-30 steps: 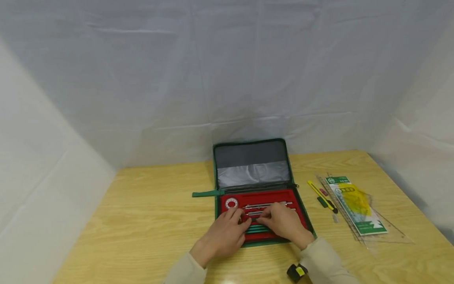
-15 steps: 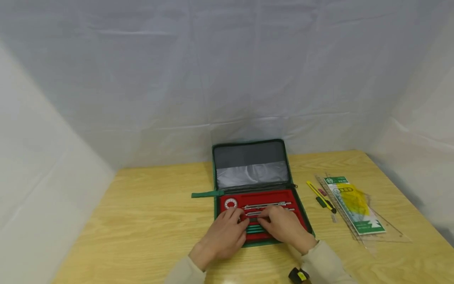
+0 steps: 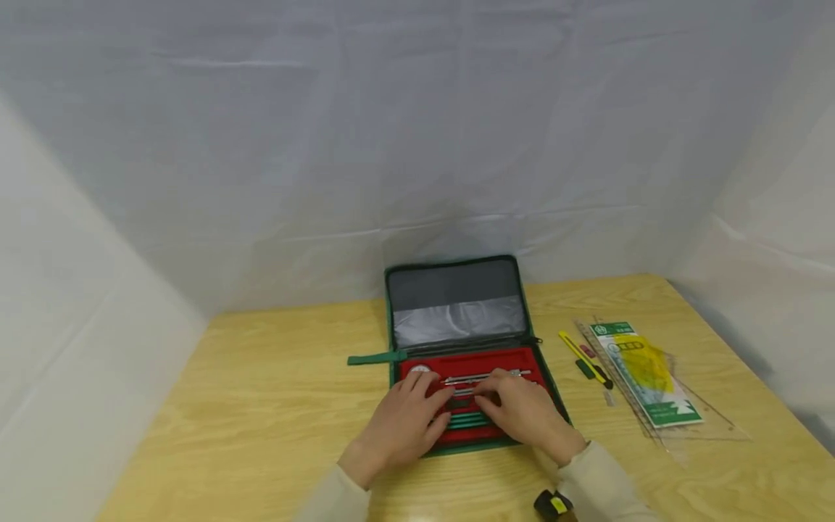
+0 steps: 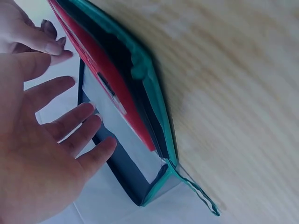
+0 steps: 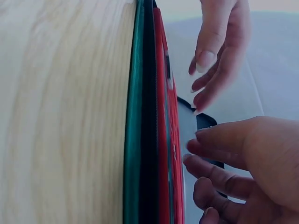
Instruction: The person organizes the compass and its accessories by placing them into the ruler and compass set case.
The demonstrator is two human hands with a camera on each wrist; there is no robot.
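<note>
A green zip case lies unfolded on the table, its grey lid (image 3: 453,286) raised at the back. The red tray (image 3: 485,359) inside bears a metal compass (image 3: 466,379), green pencils (image 3: 466,420) and a white ring (image 3: 420,368), partly covered by fingers. Over the tray's left side is my left hand (image 3: 404,417); in the left wrist view its fingers (image 4: 70,121) are spread and hold nothing. My right hand (image 3: 522,409) hovers over the right side, fingers loosely bent; the right wrist view shows nothing between its fingers (image 5: 224,140).
Right of the case lie a yellow utility knife (image 3: 574,346), a dark green block (image 3: 584,369) and a pink piece (image 3: 588,351). Beyond them, a green-and-white packet (image 3: 675,413) lies on clear set squares (image 3: 717,428). A green strap (image 3: 368,359) sticks out left.
My left fingers have lifted and spread, moving slightly up over the white ring. My right fingertips have come up from near the dark slot above the pencils. The whole view has shifted slightly.
</note>
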